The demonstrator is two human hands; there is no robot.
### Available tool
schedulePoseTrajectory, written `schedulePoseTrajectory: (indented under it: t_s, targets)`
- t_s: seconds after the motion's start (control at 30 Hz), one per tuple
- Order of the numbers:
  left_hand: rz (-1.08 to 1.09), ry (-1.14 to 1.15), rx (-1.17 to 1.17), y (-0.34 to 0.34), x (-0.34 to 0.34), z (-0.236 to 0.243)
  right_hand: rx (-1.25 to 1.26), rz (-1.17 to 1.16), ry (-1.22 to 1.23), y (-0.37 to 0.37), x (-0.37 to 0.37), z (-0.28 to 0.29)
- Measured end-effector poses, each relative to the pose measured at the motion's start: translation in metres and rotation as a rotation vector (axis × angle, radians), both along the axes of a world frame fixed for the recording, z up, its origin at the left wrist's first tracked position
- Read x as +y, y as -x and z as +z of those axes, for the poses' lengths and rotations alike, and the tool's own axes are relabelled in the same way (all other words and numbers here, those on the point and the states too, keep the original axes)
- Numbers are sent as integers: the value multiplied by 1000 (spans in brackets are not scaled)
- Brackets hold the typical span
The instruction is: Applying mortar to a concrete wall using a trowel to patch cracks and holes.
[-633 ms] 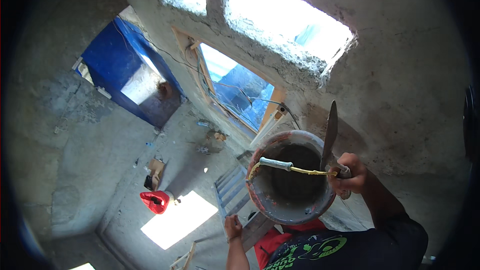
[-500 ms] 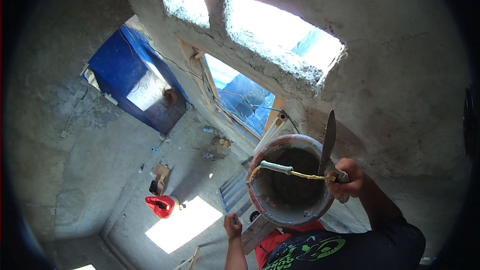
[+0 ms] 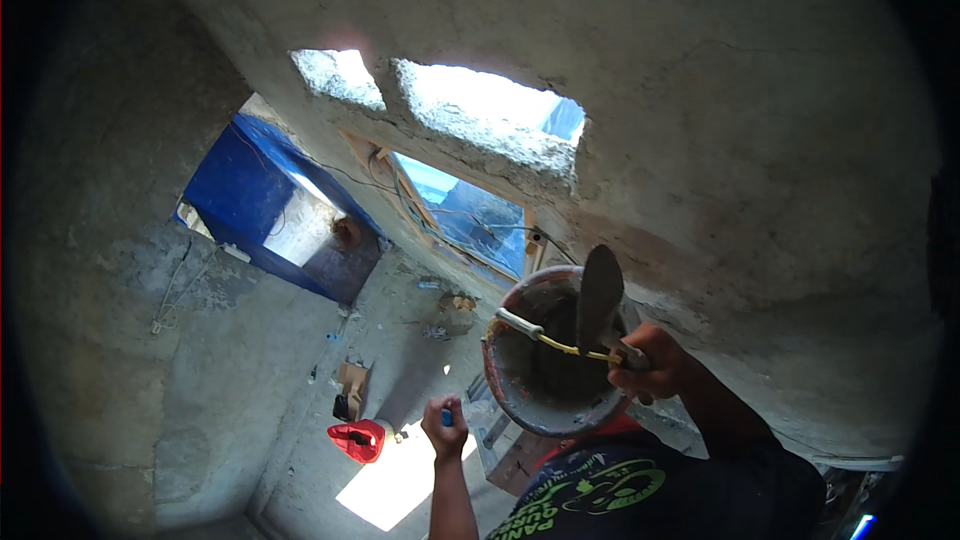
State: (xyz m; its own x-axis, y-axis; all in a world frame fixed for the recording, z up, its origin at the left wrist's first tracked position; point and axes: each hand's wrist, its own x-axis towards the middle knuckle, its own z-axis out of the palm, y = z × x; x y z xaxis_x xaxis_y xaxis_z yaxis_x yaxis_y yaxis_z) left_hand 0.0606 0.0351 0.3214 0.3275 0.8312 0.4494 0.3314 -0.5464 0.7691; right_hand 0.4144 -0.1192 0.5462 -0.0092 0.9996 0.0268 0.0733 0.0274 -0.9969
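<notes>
My right hand is closed round the handle of a trowel, whose broad leaf-shaped blade points up over the bucket's mouth. It sits against the bucket's right rim, at the end of the yellow wire handle; whether it also grips that wire I cannot tell. The bucket is round, grey and reddish, smeared with dried mortar, with a dark inside and a pale grip on its handle. Left of it, my left hand is closed on a small blue object, mostly hidden by the fingers.
A rough grey wall rises ahead with broken openings and a wood-framed window trailing loose cables. Further left stands a blue doorway. Below, a red bag and a cardboard box lie on the floor, beside a ladder.
The view has shifted, so the wall openings sit lower and further left. My left hand is higher, showing the blue object. The trowel blade has turned its broad face into view.
</notes>
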Motion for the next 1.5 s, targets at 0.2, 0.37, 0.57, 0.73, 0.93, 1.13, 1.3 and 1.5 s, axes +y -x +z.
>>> schedulePoseTrajectory:
  t_s: [0.2, 0.37, 0.57, 0.73, 0.93, 1.13, 1.3, 1.5]
  targets:
    - [-385, 159, 111, -12, 21, 152, -11, -78, 87, 13, -2, -3]
    - [-584, 296, 232, -39, 40, 221, -21, -92, 72, 15, 4, -7]
    - [-649, 416, 275, -60, 64, 228, -73, -21, -7, 16, 13, 3]
    - [-726, 490, 299, -60, 67, 241, -108, -61, -7, 3, 12, -1]
    - [-717, 611, 382, -70, 43, 262, -70, -118, 20, -22, 5, -34]
    - [-681, 655, 441, -79, 30, 274, -230, -129, -117, -28, 7, -50]
    - [-554, 648, 477, -58, 30, 255, -633, -203, 165, -53, -13, -60]
    - [-371, 669, 524, -9, 16, 218, -768, -194, 469, -80, -52, -20]
